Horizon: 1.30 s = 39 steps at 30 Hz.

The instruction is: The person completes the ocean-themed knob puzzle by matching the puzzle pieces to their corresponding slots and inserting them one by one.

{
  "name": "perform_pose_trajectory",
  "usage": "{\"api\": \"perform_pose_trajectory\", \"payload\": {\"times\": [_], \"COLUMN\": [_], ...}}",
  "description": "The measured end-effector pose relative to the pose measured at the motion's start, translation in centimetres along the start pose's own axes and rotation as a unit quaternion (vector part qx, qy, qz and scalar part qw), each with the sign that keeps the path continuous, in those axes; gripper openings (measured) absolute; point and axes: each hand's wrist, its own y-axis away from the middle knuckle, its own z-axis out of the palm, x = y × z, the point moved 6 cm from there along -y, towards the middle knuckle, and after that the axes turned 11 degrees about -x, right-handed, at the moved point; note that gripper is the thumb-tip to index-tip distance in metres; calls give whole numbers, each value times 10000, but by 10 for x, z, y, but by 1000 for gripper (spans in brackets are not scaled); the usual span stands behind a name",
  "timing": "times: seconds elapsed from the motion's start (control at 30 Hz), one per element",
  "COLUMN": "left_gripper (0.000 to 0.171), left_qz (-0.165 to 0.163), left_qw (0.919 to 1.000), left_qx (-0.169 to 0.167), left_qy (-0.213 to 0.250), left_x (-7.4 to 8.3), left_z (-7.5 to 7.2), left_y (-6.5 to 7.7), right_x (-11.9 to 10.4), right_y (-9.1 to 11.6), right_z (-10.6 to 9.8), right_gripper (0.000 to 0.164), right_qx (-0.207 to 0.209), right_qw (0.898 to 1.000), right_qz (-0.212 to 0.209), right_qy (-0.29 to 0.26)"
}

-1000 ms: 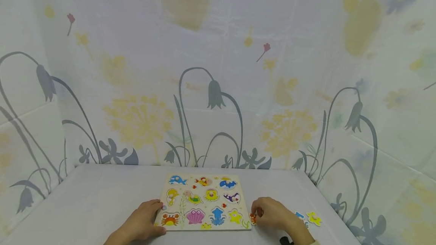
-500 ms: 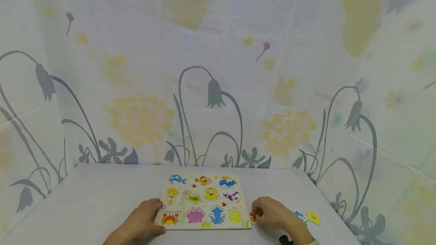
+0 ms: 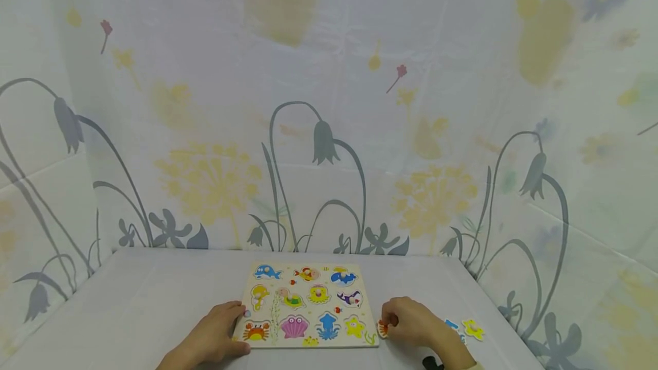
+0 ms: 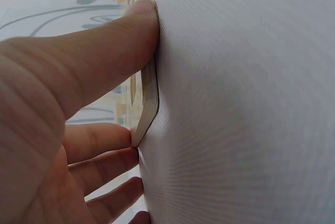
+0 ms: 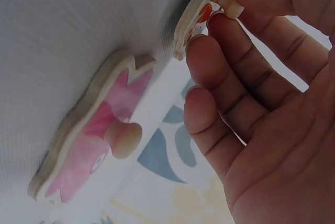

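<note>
A wooden peg puzzle board [image 3: 288, 344] with sea animals lies flat on the table. My left hand [image 3: 213, 333] grips its near left corner, thumb on the front edge and fingers along the left edge; the left wrist view shows the thumb against the board's edge [image 4: 151, 88]. Just right of the board, my right hand [image 3: 411, 321] pinches the knob of an orange crab puzzle piece [image 3: 382, 329], mostly covered by the fingers. In the right wrist view the crab piece [image 5: 196, 17] looks tilted, and a pink shell piece [image 5: 89, 140] with a round knob lies nearby.
Right of my right wrist lie a yellow star piece [image 3: 473, 330] and a partly hidden blue piece [image 3: 452, 324]. A small black object [image 3: 432, 363] shows under the wrist. Behind the white table [image 3: 154, 284] hangs a flower-printed curtain [image 3: 329, 73].
The crab piece shifts and tilts slightly in my right fingers, showing more of its pale side. My left hand and the board stay where they were.
</note>
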Motion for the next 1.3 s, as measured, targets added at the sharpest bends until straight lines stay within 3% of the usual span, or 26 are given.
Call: {"api": "perform_pose_trajectory", "payload": {"times": [0.7, 1.3], "left_gripper": [81, 78], "left_qz": [-71, 106], "left_qw": [9999, 9999], "left_qx": [-72, 13], "left_qy": [59, 43], "left_x": [-5, 0], "left_z": [2, -1], "left_y": [-2, 1], "right_x": [-10, -62], "right_y": [-5, -38], "right_z": [-6, -4], "right_gripper": [15, 10], "right_qx": [236, 69], "right_qw": [9993, 9966], "right_qz": [-268, -722], "right_qy": [106, 386]}}
